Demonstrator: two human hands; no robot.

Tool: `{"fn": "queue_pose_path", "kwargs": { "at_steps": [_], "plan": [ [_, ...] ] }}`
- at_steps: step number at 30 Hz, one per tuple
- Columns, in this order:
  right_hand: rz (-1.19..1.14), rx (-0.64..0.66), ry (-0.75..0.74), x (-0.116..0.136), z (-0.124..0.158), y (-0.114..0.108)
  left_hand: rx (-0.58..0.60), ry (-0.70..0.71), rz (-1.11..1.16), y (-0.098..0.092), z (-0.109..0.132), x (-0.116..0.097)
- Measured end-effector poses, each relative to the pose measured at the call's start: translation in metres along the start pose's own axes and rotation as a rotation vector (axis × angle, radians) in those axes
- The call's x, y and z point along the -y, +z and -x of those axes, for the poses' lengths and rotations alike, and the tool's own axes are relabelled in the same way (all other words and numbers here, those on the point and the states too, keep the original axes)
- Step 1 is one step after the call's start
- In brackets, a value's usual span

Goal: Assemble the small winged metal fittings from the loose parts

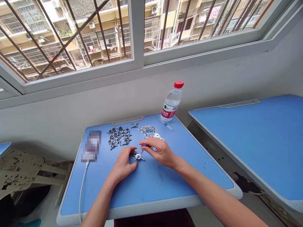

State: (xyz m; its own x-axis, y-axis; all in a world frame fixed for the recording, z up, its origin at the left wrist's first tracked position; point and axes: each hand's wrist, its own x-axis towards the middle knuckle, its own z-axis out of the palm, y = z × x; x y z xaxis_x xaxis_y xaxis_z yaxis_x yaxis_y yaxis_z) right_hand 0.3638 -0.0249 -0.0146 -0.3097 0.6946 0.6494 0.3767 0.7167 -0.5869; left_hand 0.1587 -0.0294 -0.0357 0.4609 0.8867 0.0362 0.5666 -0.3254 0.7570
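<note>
A small silver metal fitting [138,156] with a round centre and thin arms rests on the blue desk in front of me. My left hand [123,161] curls around its left side, index finger and thumb steadying it. From the right, my right hand [159,150] pinches a small thin metal piece [142,152] whose lower end meets the fitting; its exact kind is too small to make out. Behind my hands lies a cluster of similar fittings with dark centres [118,135]. Loose silver link-shaped parts [147,128] and flat silver plates [156,135] lie just beyond my right hand.
A red-capped water bottle [170,105] stands at the desk's back right, beside a thin screwdriver [165,124]. At left lies a blurred phone [92,145] with a white cable [83,186]. Another blue desk [255,138] stands to the right, across a gap. A stool [21,167] is at far left.
</note>
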Motion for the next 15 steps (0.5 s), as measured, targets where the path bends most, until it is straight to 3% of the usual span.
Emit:
{"fn": "queue_pose_path", "kwargs": {
  "at_steps": [6,15],
  "plan": [
    [-0.011,0.007,-0.001,0.0004,-0.0001,-0.0002,-0.021,-0.044,0.091,0.0034,0.0002,0.006],
    [-0.057,0.027,-0.023,0.002,0.0005,0.0,-0.053,0.017,-0.026,0.0047,-0.0028,0.0003]
  ]
}}
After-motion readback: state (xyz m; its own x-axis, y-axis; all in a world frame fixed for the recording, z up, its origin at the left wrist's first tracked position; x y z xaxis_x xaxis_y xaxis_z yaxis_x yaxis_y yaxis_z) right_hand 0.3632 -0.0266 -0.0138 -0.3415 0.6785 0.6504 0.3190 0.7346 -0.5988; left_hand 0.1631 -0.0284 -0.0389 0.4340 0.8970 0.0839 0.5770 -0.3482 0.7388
